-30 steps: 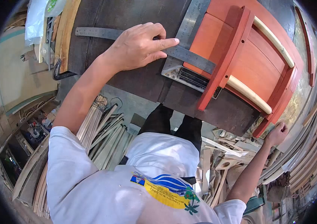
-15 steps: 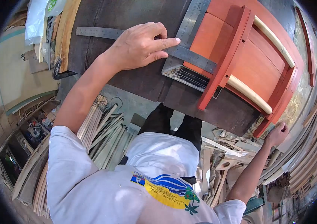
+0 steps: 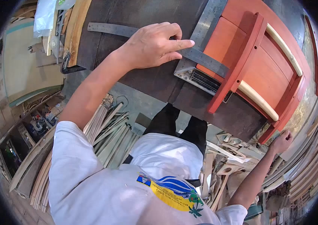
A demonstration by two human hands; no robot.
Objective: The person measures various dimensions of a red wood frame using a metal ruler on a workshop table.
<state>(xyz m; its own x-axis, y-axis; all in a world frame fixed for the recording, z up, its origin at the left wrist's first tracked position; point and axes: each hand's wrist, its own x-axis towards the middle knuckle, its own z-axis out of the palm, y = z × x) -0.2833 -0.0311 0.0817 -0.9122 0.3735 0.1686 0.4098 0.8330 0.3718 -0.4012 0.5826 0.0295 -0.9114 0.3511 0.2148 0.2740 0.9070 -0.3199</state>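
Plainly, the left hand [image 3: 155,45] lies flat on the long steel ruler [image 3: 204,60], index finger stretched toward three o'clock and the other fingers loosely curled, pressing the blade down on the dark workbench [image 3: 129,15] rather than closing around it. The ruler's long axis runs from about ten o'clock to four o'clock, passing under the palm and on to the near edge of the red-orange chair frame [image 3: 256,63], which lies on its side at the hand's three o'clock. A second steel rule [image 3: 204,22] crosses it, heading up toward one o'clock, and the two meet just past the fingertip (a patterned metal plate [image 3: 200,78] sits beneath that crossing, at five o'clock from the hand). The right hand [image 3: 280,142] is well apart, down at four o'clock by the frame's lower corner; it appears curled against the wood there, but whether it grips the leg or merely steadies it cannot be told. The left hand is clearly the nearer to the ruler. Pale wooden slats [image 3: 106,131] lie on the floor at seven o'clock.
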